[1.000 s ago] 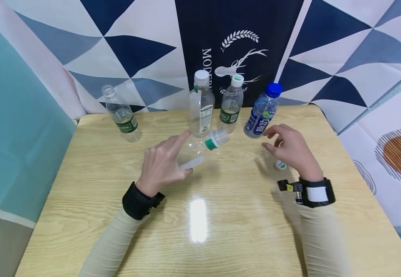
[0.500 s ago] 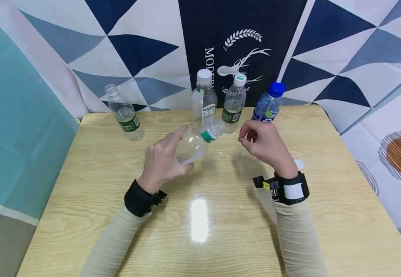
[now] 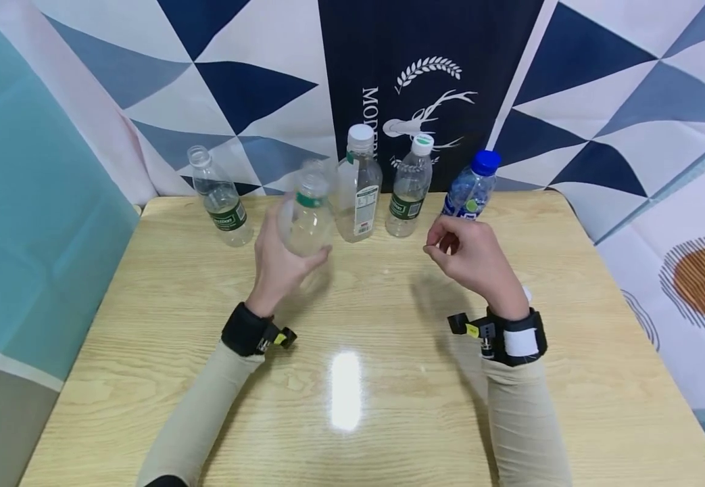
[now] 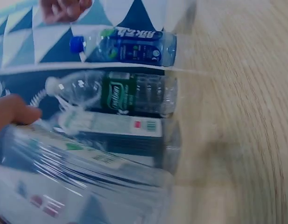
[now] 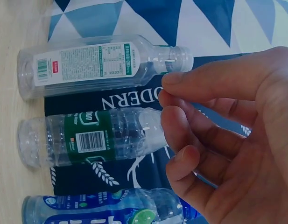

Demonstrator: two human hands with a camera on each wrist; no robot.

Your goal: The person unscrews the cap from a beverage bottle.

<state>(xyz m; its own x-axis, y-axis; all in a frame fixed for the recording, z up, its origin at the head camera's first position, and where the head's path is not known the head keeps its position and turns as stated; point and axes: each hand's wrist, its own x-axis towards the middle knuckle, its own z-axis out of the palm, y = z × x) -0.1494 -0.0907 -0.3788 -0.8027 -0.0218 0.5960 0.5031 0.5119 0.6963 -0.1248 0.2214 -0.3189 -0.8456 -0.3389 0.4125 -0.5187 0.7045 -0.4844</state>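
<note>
My left hand (image 3: 280, 260) grips a clear plastic bottle (image 3: 309, 220), upright and motion-blurred, just left of the other bottles. In the left wrist view this bottle (image 4: 83, 172) fills the lower left, also blurred. My right hand (image 3: 470, 256) hovers in front of a blue-capped bottle (image 3: 472, 189), partly hiding it. Its fingers (image 5: 181, 123) are loosely curled, the thumb near the index finger, and I see nothing between them. Behind stand a taller square-sided bottle with a white cap (image 3: 358, 193) and a white-capped, green-labelled bottle (image 3: 409, 189).
An uncapped green-labelled bottle (image 3: 221, 199) stands at the back left of the wooden table (image 3: 389, 419). Part of a white round cap (image 3: 527, 294) shows beside my right wrist. A patterned cloth (image 3: 255, 88) hangs behind the table.
My left hand has swung the bottle from tilted right to upright, moving it left and back. My right hand moved left from the blue-capped bottle, then stayed nearly still.
</note>
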